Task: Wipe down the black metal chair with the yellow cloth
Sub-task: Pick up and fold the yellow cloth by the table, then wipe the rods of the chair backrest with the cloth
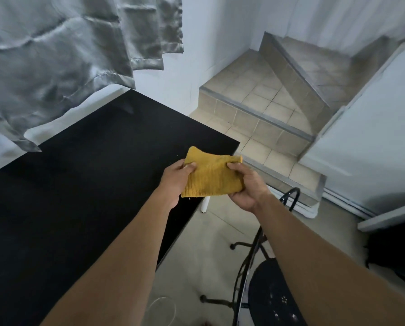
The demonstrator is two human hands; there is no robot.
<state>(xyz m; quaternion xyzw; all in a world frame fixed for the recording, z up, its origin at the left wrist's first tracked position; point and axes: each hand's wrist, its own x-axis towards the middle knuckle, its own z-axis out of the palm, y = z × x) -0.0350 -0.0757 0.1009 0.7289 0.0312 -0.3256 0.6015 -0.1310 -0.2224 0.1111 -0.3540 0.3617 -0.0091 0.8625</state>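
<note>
Both hands pinch the yellow cloth (210,176) by its side edges, left hand (176,182) and right hand (246,184) each closed on it, holding it spread in the air over the black table's (79,184) corner, with the black chair (272,290) on the floor below the right forearm.

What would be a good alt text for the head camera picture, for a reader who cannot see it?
Two bare hands, left hand and right hand, hold a folded yellow cloth in the air over the corner of a black table. A black metal chair stands lower right, untouched, on a tiled floor near tiled steps.
</note>
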